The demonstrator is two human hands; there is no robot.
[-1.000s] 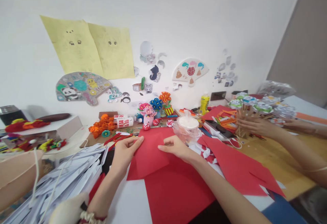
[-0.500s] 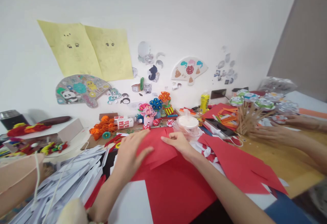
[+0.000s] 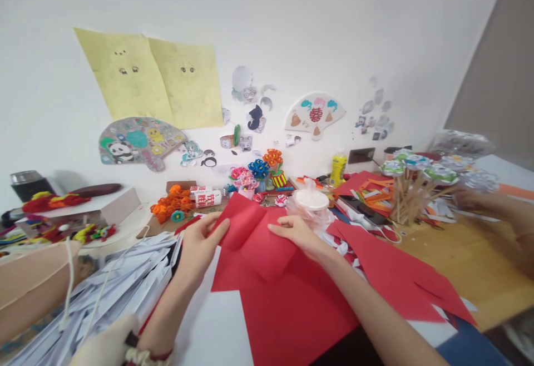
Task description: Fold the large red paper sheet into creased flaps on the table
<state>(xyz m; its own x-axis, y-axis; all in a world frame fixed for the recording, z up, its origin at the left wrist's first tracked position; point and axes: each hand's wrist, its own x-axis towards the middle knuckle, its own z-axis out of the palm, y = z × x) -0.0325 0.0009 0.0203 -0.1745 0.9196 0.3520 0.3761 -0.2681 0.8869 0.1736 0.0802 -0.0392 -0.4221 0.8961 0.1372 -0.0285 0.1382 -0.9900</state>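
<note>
Between my two hands is a piece of red paper (image 3: 267, 246), bent with a curve across its middle. My left hand (image 3: 207, 231) pinches its left edge between thumb and fingers. With thumb and curled fingers, my right hand (image 3: 298, 233) grips its right edge. Below the held piece lie larger red sheets (image 3: 292, 310), and a white sheet (image 3: 212, 327) shows at their left.
Folded white paper strips (image 3: 120, 282) are heaped at the left. A lidded plastic cup (image 3: 311, 200) stands behind my right hand. More red paper (image 3: 392, 266) lies to the right, near paper flowers on sticks (image 3: 406, 193). Another person's blurred hand (image 3: 479, 202) is at far right.
My left hand has closed on the red paper's left edge, and the paper is now lifted and bent. The other person's hands have moved away from the flower sticks.
</note>
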